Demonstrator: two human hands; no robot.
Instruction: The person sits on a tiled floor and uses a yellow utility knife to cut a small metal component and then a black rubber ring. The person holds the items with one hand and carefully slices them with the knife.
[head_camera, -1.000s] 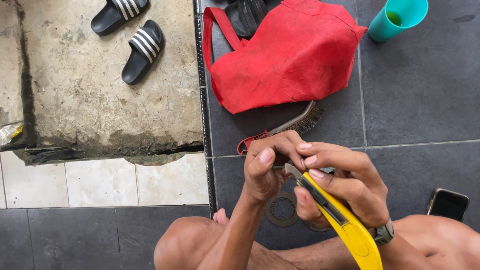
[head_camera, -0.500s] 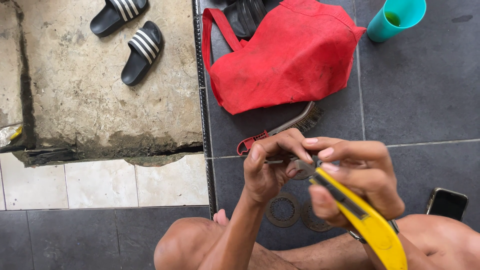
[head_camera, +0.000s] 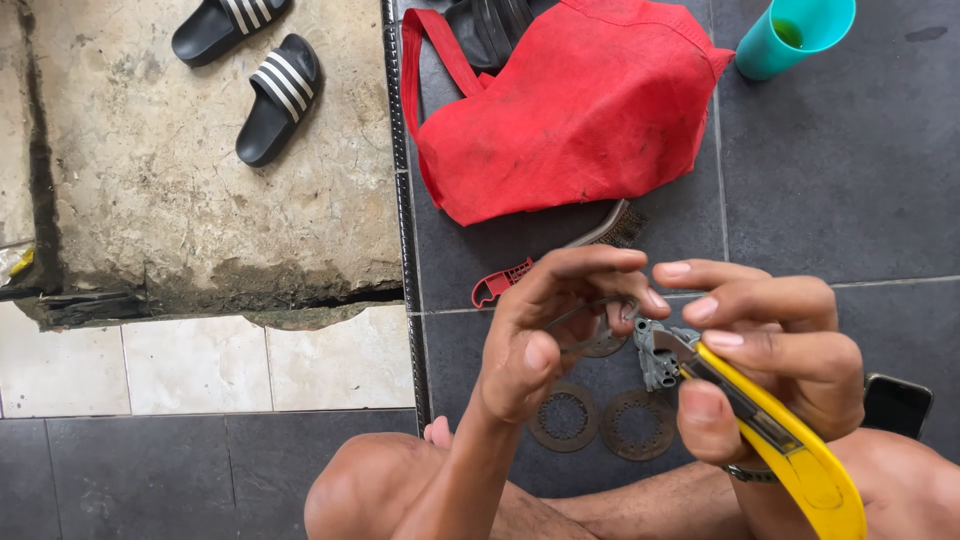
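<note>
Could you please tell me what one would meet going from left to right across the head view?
Black striped sandals → red-handled brush → left hand → right hand holding yellow utility knife → black phone.

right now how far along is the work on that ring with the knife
Looks done: two toothed discs lie set down on the tile, wire brush aside. In hand: the left hand holds a thin ring while the right hand brings the yellow utility knife to it. Left: this ring, it seems; how clean it is can't be told.
</note>
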